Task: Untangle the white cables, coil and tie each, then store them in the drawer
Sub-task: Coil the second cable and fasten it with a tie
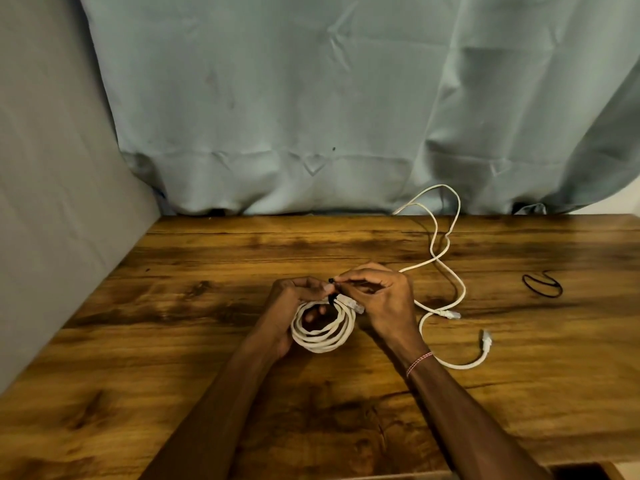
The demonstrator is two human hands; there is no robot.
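Cable coil (323,336) rests in left grip (294,301); right grip (382,299) pinches black tie (331,280).

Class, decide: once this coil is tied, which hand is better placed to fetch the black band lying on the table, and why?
Probably right. The spare black band lies right of the right hand, whose fingers only pinch the tie; the left hand grips the coil.

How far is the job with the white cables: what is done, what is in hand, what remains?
Done: one cable is wound into a coil, held by the left hand. In hand: the right hand pinches a black tie at the coil's top; tying is unfinished. Left: the loose cable on the table needs coiling and tying, perhaps with the black band nearby; then both get stored.
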